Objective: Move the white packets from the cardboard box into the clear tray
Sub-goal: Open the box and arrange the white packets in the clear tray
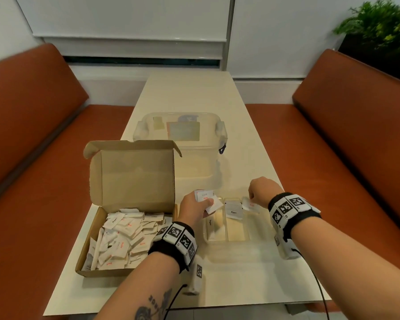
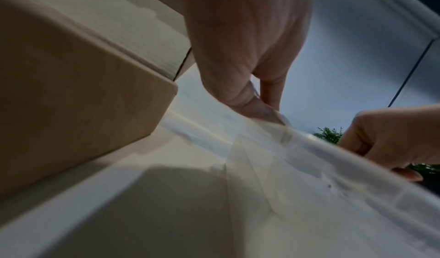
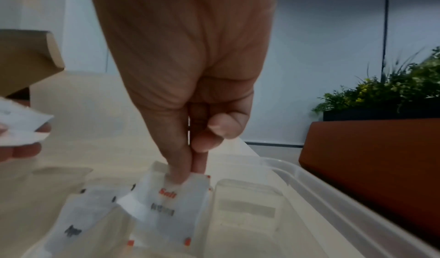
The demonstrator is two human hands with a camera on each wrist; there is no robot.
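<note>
An open cardboard box (image 1: pixel 95 229) at the left holds several white packets (image 1: pixel 125 236). A clear tray (image 1: pixel 226 240) with compartments lies to its right, with a sugar packet (image 1: pixel 211 224) and a pepper packet (image 1: pixel 234 211) inside. My left hand (image 1: pixel 194 207) hovers over the tray's left end and grips a few white packets (image 1: pixel 207 200). My right hand (image 1: pixel 260 191) is over the tray's right compartment and pinches a salt packet (image 3: pixel 171 200) between thumb and fingers, its lower end inside the tray (image 3: pixel 297 170).
A clear lidded storage bin (image 1: pixel 183 144) stands behind the box and tray on the cream table (image 1: pixel 240 273). Orange bench seats (image 1: pixel 344 146) flank the table. A green plant (image 1: pixel 383 28) sits at the far right.
</note>
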